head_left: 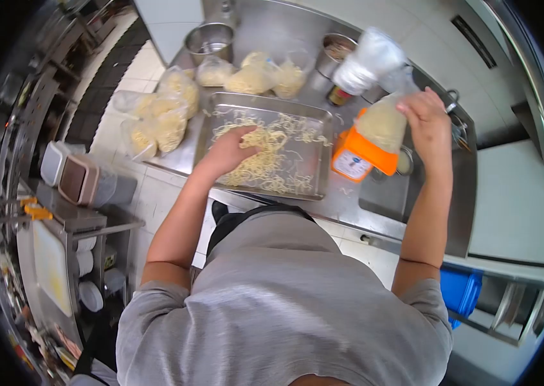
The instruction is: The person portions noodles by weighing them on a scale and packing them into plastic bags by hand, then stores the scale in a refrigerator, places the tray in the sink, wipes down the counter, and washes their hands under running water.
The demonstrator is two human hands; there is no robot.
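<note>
My left hand [228, 152] is down in the loose pale noodles [265, 161], its thumb and fingers curled around some of them. These noodles are strewn over a shallow metal tray [321, 174]. To the right, my right hand [427, 114] pinches the upper part of a clear plastic bag [384, 125] with pale contents. The bag rests on an orange scale [353, 157], tilted a little toward my hand. Its lower end covers part of the scale's top.
Several filled noodle bags [170, 122] lie left of and behind the tray. Behind stand a metal pot [211, 42], a second metal container [336, 53] and a roll of clear plastic bags [375, 58]. A sink [384, 196] is on the right. Lidded bins [79, 174] stand at left.
</note>
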